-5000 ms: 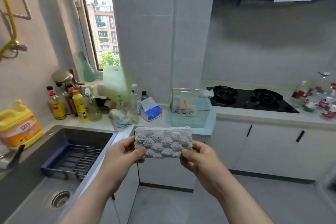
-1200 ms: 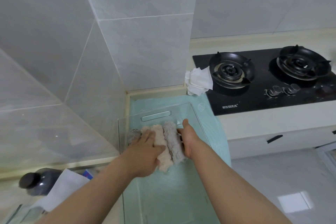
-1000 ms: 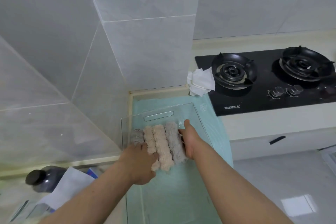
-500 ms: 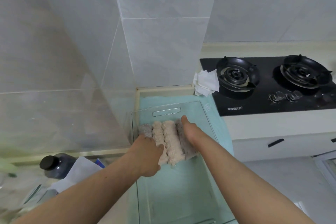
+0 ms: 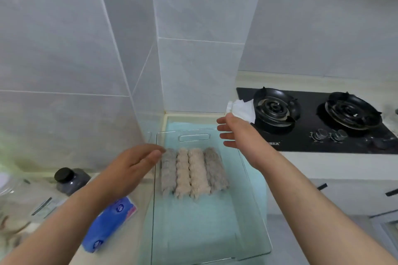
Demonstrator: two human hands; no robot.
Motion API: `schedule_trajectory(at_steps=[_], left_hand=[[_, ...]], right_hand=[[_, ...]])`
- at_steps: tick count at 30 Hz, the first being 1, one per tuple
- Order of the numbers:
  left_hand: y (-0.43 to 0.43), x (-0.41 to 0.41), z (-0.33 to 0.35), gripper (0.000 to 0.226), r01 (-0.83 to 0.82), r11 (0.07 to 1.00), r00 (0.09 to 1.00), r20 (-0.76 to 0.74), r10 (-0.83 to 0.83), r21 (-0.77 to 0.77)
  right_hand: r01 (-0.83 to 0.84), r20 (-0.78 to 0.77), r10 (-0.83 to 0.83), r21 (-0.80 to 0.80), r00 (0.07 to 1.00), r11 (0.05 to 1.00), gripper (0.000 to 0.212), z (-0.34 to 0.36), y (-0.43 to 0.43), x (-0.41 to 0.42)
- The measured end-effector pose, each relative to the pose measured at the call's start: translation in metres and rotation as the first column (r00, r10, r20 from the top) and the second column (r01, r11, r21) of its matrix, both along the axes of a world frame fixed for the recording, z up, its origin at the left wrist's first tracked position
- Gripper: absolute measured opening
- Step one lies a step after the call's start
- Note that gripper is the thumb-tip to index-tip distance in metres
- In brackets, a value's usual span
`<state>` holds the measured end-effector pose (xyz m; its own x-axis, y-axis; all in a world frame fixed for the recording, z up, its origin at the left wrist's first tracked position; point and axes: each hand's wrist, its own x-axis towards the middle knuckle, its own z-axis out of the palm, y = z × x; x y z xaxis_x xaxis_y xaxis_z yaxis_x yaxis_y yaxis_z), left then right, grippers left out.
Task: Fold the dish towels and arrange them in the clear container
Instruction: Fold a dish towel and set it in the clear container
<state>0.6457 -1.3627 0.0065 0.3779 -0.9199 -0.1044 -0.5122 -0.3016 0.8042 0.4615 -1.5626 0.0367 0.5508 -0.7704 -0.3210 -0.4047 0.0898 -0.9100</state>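
Several folded dish towels [image 5: 192,173], grey and beige, stand on edge in a row at the far end of the clear container [image 5: 254,211]. The container sits on a pale green mat on the counter. My left hand [image 5: 131,165] hovers just left of the container's left wall, fingers apart, holding nothing. Above the container's far right corner is my right hand [image 5: 234,131], open with spread fingers and touching nothing. Both hands are clear of the towels.
A black gas hob [image 5: 318,118] lies to the right, with a crumpled white cloth [image 5: 242,108] at its near left corner. A blue tissue pack [image 5: 109,221] and a dark-capped jar [image 5: 70,179] sit left of the container. Tiled walls close in behind.
Both hands pressed on the towels in the container earlier; now they have lifted off and moved apart, the left to the left, the right up and to the right. The towels stay in their row.
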Motion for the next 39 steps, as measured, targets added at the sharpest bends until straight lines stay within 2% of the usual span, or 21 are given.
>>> schedule_trajectory(at_steps=[2, 4, 8, 10, 13, 18, 23, 27, 32, 36, 39], left_hand=[[0.016, -0.014, 0.005, 0.035, -0.153, 0.986, 0.986, -0.077, 0.149, -0.06], [0.033, -0.036, 0.009, 0.041, -0.311, 0.941, 0.945, -0.15, 0.291, -0.134], [0.069, -0.096, 0.014, 0.046, -0.547, 0.808, 0.835, -0.215, 0.507, -0.218], [0.09, -0.127, 0.017, 0.049, -0.636, 0.733, 0.771, -0.236, 0.592, -0.242], [0.125, -0.175, 0.023, 0.041, -0.734, 0.622, 0.679, -0.261, 0.686, -0.273], [0.191, -0.252, 0.034, 0.036, -0.823, 0.509, 0.553, -0.148, 0.82, -0.253], [0.268, -0.322, 0.045, 0.056, -0.901, 0.363, 0.387, -0.058, 0.92, -0.238], [0.346, -0.389, 0.056, 0.053, -0.945, 0.154, 0.181, -0.07, 0.981, -0.287], [0.435, -0.479, 0.065, 0.033, -0.947, -0.11, -0.076, -0.121, 0.99, -0.303], [0.518, -0.559, 0.063, 0.042, -0.9, -0.304, -0.25, -0.203, 0.947, -0.311], [0.58, -0.62, 0.057, 0.044, -0.863, -0.408, -0.346, -0.24, 0.907, -0.299]], right_hand=[[-0.012, 0.07, 0.011, 0.006, 0.998, 1.0, 0.039, 0.004, 0.005, -0.014], [-0.041, 0.133, 0.037, 0.022, 0.99, 0.999, 0.035, 0.004, 0.01, -0.03], [-0.231, 0.179, 0.238, -0.06, 0.955, 0.971, 0.029, 0.0, 0.022, -0.068], [-0.376, 0.168, 0.394, -0.13, 0.904, 0.917, 0.026, -0.004, 0.033, -0.087], [-0.549, 0.106, 0.579, -0.222, 0.808, 0.806, 0.024, -0.004, 0.055, -0.112], [-0.718, 0.042, 0.756, -0.281, 0.653, 0.636, 0.023, 0.009, 0.109, -0.127], [-0.815, 0.075, 0.863, -0.296, 0.5, 0.498, 0.026, 0.018, 0.18, -0.133], [-0.898, 0.05, 0.95, -0.315, 0.307, 0.306, 0.028, 0.03, 0.259, -0.143], [-0.934, 0.046, 0.995, -0.344, 0.089, 0.1, 0.028, 0.03, 0.371, -0.167], [-0.931, 0.042, 0.996, -0.36, -0.082, -0.062, 0.028, 0.031, 0.477, -0.204], [-0.913, 0.029, 0.981, -0.372, -0.192, -0.167, 0.027, 0.032, 0.556, -0.239]])
